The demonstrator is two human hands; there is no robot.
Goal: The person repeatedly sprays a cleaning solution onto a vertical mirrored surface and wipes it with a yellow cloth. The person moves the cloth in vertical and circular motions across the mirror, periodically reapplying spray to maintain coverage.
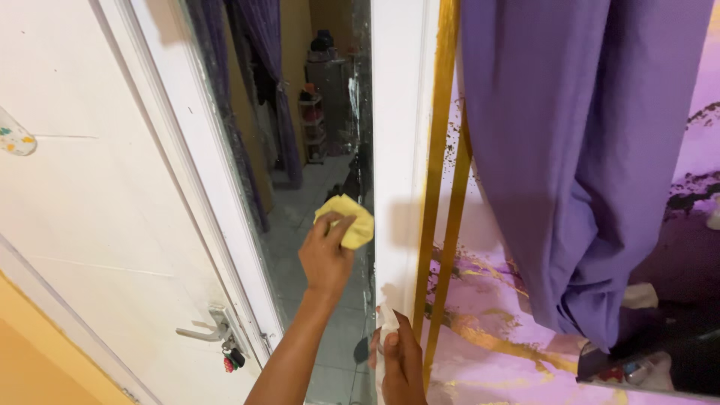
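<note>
The yellow cloth [346,219] is bunched in the left hand [327,255], fingers curled tight around it, pressed on the tall mirror [315,150]. Nearer, below and to the right of that hand, the right hand [401,364] pinches something small and white [387,319] against the white frame [397,135]. Just right of the frame run gold stripes [435,187]. Farther right hangs a purple curtain [585,150]. Far left of the hands is a white door with a silver handle [204,328].
</note>
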